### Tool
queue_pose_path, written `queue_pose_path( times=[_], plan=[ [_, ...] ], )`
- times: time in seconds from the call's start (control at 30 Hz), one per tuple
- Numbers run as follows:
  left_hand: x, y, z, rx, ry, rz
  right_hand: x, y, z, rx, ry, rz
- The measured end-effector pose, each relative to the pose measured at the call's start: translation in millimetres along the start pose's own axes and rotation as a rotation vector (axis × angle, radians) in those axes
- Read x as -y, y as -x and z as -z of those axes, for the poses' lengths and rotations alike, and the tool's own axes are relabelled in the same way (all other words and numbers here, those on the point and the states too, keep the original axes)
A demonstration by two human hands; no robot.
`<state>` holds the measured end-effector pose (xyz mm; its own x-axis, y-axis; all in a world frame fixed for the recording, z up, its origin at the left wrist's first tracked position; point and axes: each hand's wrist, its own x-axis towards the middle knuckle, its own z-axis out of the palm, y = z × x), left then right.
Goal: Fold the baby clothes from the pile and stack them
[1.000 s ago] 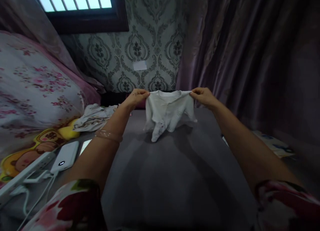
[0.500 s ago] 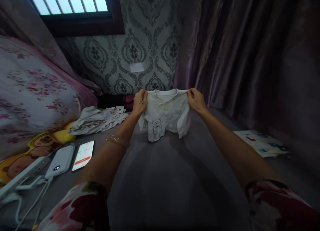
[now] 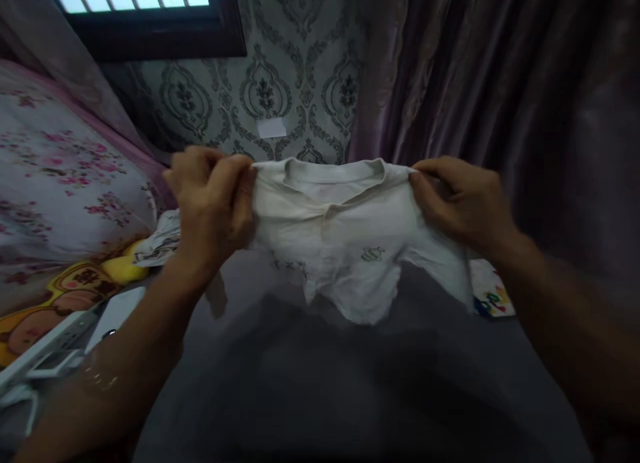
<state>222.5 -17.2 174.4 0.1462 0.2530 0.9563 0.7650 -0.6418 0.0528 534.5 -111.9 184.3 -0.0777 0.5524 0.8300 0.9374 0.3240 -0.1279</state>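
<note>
A small white baby shirt (image 3: 345, 229) hangs stretched between my two hands, its neckline up and its front toward me. My left hand (image 3: 210, 199) pinches the shoulder on the left. The opposite shoulder is gripped by my right hand (image 3: 460, 199), thumb underneath. A small printed figure shows on the chest; the lower hem hangs loose and folds over above the grey bed surface (image 3: 280, 396). One sleeve droops below my right hand, while the other is mostly hidden behind my left hand.
At left lie crumpled clothes (image 3: 163, 239), a yellow cartoon cushion (image 3: 75, 293), a white power bank (image 3: 113, 316) and a power strip (image 3: 55, 339) with cables. A colourful printed item (image 3: 493, 293) lies at right, partly behind my arm. Curtains (image 3: 440, 69) and a patterned wall (image 3: 300, 69) stand behind.
Both hands have come closer to me and lifted the shirt, so it looks larger. The phone at left is now hidden behind my left arm.
</note>
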Motion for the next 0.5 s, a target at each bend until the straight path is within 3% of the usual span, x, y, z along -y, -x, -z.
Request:
queue_pose_path(
  times=[0.1, 0.17, 0.27, 0.37, 0.43, 0.5],
  plan=[
    [1.0, -20.0, 14.8, 0.114, 0.053, 0.006, 5.1, -13.9, 15.1, 0.162, -0.146, -0.109],
    [14.7, -22.4, 1.1, 0.298, 0.097, 0.013, -4.5, -18.8, 4.9, 0.319, -0.235, -0.182],
    [47.0, 3.7, -51.3, 0.711, 0.229, 0.094, -33.7, -8.7, -42.1, 0.602, -0.283, -0.28],
    [70.7, 59.9, -115.4, 1.059, 0.275, 0.248, -63.8, 25.2, -107.9, 0.801, -0.271, -0.367],
    [75.0, 101.3, -148.4, 1.154, 0.239, 0.311, -76.3, 54.4, -147.1, 0.871, -0.19, -0.403],
    [73.2, 136.3, -168.6, 1.15, 0.216, 0.31, -81.6, 81.2, -175.6, 0.899, -0.093, -0.419]
  ],
)
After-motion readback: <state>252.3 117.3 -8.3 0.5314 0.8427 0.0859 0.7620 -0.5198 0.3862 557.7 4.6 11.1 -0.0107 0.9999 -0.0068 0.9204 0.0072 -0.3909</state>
